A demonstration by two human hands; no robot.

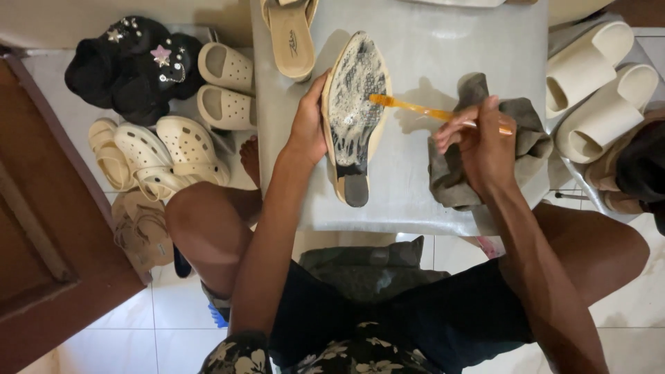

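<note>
The left hand (308, 131) clamps its fingers on the edge of the upturned shoe (353, 114) to steady its soapy sole on the grey worktop (429, 41) — while the right hand (481, 142) pinches the orange toothbrush (429, 111), bristles on the sole, beside a grey cloth (526, 131).

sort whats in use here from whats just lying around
In use: left hand steadying the upturned soapy shoe; right hand with the orange toothbrush; grey cloth.

Lying about: black shoes, cream clogs, white slides, tan sandal.
</note>
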